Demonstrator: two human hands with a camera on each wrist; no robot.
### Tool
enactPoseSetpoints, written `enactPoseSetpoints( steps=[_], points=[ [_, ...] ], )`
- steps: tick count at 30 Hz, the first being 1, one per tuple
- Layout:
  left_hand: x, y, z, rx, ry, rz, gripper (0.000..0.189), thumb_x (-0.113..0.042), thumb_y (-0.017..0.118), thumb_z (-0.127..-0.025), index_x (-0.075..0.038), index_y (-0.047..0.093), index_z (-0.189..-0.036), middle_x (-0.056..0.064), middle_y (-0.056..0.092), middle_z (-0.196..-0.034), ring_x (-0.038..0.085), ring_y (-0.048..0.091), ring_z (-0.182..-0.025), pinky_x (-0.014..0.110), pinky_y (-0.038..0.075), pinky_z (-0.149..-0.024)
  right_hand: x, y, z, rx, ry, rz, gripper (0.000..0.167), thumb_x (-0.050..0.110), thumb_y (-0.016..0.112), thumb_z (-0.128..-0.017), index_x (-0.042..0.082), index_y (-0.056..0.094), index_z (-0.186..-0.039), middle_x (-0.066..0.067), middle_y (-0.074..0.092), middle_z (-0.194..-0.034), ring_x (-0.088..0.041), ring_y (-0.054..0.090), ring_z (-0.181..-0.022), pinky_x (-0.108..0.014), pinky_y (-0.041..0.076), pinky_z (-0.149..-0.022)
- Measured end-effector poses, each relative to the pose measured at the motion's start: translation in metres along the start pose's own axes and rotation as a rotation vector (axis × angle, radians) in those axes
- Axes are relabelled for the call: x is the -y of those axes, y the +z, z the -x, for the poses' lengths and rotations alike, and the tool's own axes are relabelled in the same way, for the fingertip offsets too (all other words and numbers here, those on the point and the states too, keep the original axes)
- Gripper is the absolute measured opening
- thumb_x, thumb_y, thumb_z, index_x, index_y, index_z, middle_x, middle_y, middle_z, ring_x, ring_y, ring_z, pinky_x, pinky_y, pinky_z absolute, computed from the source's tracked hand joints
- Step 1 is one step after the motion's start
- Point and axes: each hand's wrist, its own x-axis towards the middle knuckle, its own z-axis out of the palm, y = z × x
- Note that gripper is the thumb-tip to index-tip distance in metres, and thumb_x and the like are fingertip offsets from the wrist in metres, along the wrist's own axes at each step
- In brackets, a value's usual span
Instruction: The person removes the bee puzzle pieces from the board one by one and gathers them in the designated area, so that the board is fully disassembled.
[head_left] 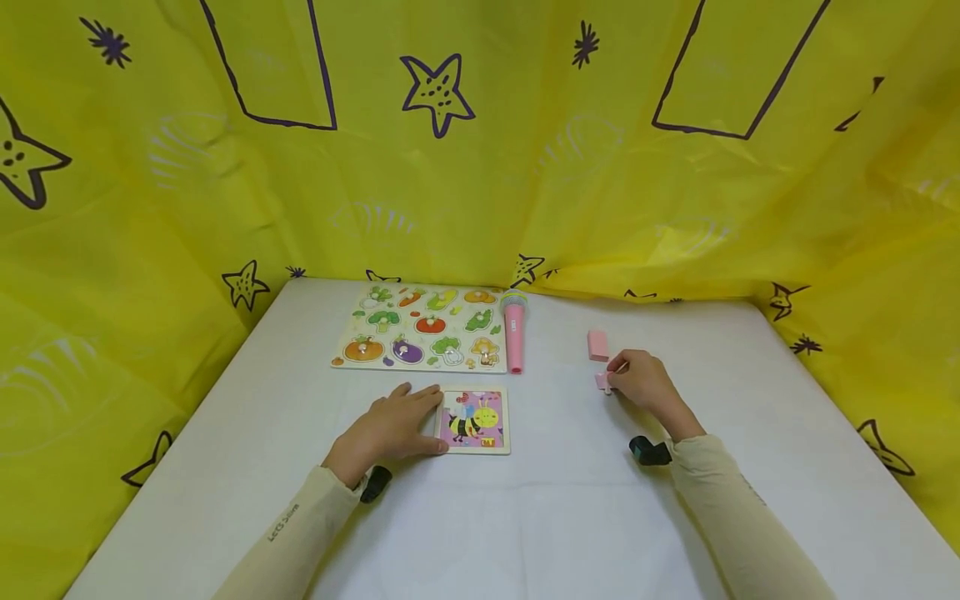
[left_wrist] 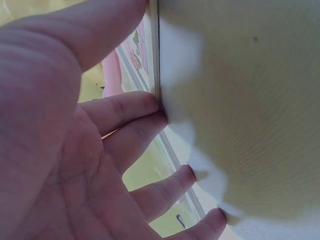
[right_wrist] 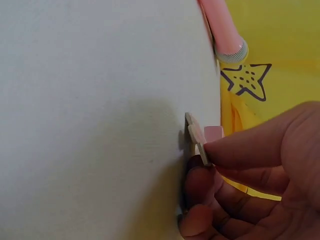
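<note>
A square wooden puzzle (head_left: 472, 423) with a bee picture on pink lies flat on the table. Spread along its left side, my left hand (head_left: 393, 423) has fairly straight fingers, with the index finger and thumb touching the frame's edge. In the left wrist view the fingertips (left_wrist: 150, 102) meet the frame's side. Farther right, my right hand (head_left: 647, 385) pinches a small pink puzzle piece (head_left: 603, 382) between thumb and fingers. The right wrist view shows this thin puzzle piece (right_wrist: 196, 134) tilted on edge, partly hidden by the fingers.
Behind the bee puzzle lies a vegetable peg puzzle board (head_left: 420, 329). A pink toy microphone (head_left: 514, 337) lies along its right edge. Just beyond my right hand is a pink block (head_left: 597, 345). Yellow patterned cloth (head_left: 480, 208) borders the white table (head_left: 555, 517).
</note>
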Motion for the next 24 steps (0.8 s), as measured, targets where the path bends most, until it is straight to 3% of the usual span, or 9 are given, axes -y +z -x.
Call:
enactPoseSetpoints(
  steps=[13,18,24],
  points=[
    [0.0012,-0.0018,-0.0007,-0.013,0.025,-0.001,0.080,-0.037,0.084,-0.094,-0.004,0.050,-0.159,0.010,0.040,-0.169,0.051,0.024,-0.156,0.071,0.022,-0.122,-0.0005,-0.0019,-0.0039,0.052,-0.050,0.058,0.017,0.005,0.067,-0.091,-0.008,0.066,-0.103,-0.021,0.068,-0.094,-0.035,0.062,-0.087,-0.042,0.050,-0.075],
    [0.0002,0.0000,0.0012,-0.012,0.015,0.019,0.080,-0.035,0.085,-0.094,-0.004,0.051,-0.159,0.010,0.041,-0.169,0.050,0.024,-0.157,0.070,0.021,-0.123,-0.0011,0.0006,-0.0014,0.068,-0.030,0.062,0.018,0.004,0.067,-0.093,-0.010,0.064,-0.104,-0.022,0.066,-0.095,-0.036,0.059,-0.088,-0.045,0.051,-0.079],
    [0.0006,0.0025,-0.0004,-0.024,0.014,0.008,0.080,-0.036,0.085,-0.094,-0.005,0.051,-0.159,0.010,0.043,-0.168,0.050,0.026,-0.156,0.070,0.023,-0.122,-0.0019,0.0026,0.0011,0.046,-0.034,0.045,0.016,0.005,0.069,-0.094,-0.009,0.063,-0.099,-0.020,0.065,-0.093,-0.035,0.059,-0.086,-0.042,0.051,-0.077]
  ],
)
